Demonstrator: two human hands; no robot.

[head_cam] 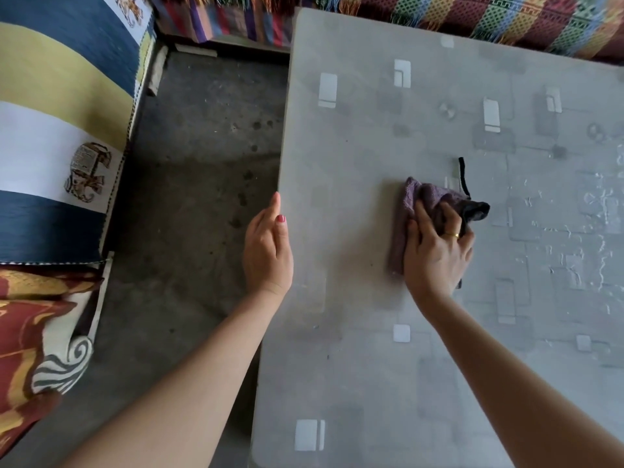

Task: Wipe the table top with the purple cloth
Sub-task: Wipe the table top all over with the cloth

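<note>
The table top [371, 146] is grey with pale rectangular patterns and fills the right half of the view. A crumpled purple cloth [410, 211] with a dark edge and a thin black loop lies on it near the middle. My right hand [435, 251] presses down on the cloth, fingers curled into its folds, a gold ring on one finger. My left hand [268, 251] rests against the table's left edge, fingers straight and together, holding nothing.
Bare concrete floor [202, 163] lies left of the table. A striped blue, yellow and white cushion [60, 96] and a red patterned cushion [30, 332] sit at the far left. A colourful woven fabric [472, 18] with fringes borders the table's far side.
</note>
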